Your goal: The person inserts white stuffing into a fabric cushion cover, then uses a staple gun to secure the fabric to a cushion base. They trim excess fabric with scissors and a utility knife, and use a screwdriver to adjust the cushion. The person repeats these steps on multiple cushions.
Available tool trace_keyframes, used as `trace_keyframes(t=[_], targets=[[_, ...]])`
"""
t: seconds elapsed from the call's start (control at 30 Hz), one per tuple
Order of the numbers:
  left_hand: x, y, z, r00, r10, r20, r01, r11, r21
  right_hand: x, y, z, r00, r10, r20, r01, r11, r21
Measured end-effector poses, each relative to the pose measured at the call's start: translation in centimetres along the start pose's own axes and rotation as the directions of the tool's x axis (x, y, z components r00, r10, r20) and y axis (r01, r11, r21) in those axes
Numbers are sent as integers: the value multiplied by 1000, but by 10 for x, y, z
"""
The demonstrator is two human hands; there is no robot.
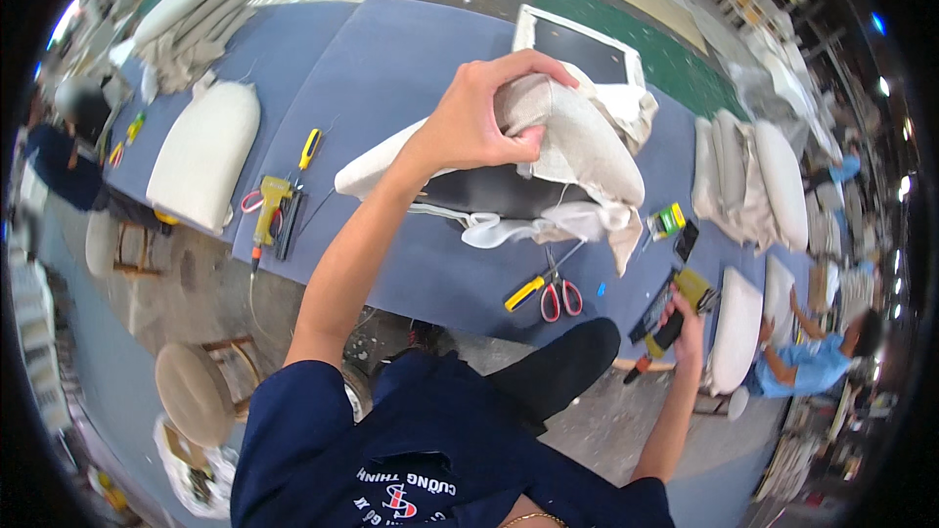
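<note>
My left hand (471, 117) is closed round the upper edge of a cream fabric-covered seat cushion (593, 142), thumb and fingers pinching the cloth. The cushion is tilted up on the blue-grey table, its dark underside partly showing. Loose white and cream cloth hangs along its near edge. Off to the right, at the table's near edge, my right hand (685, 330) grips the handle of a yellow and black staple gun (693, 289), held apart from the cushion. Red-handled scissors (559, 299) and a yellow-handled screwdriver (525, 293) lie on the table between the cushion and me.
Left on the table (411, 49) are a second staple gun (272, 210), another screwdriver (310, 149) and a cream cushion (207, 156). A white-edged dark panel (577, 44) lies beyond. At right are a green box (667, 221), more cushions (778, 181) and a person in light blue (808, 357).
</note>
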State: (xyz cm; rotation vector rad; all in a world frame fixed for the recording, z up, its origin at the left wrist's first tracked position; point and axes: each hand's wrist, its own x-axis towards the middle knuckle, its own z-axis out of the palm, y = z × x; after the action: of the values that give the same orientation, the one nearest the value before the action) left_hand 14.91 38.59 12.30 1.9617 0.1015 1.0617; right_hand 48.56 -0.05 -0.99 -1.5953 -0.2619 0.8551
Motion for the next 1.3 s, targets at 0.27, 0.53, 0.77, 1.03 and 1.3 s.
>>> trace_keyframes(t=[0.27, 0.53, 0.77, 1.03, 1.3], targets=[[4, 7, 16, 998, 2, 60, -2, 1000, 5, -93, -130, 132, 396, -714, 578, 838, 24, -545], [4, 10, 14, 998, 31, 49, -32, 999, 7, -87, -188, 221, 65, -437, 897, 656, -659, -368], [4, 9, 15, 998, 32, 53, -31, 999, -5, -73, -193, 225, -47, -332, 942, 547, -798, -254], [4, 12, 21, 998, 31, 46, -31, 1000, -3, -79, -189, 227, -61, -321, 945, 490, -835, -251], [5, 15, 27, 993, 102, 58, -110, 984, 139, -86, -179, 219, -2, -362, 932, 462, -827, -320]])
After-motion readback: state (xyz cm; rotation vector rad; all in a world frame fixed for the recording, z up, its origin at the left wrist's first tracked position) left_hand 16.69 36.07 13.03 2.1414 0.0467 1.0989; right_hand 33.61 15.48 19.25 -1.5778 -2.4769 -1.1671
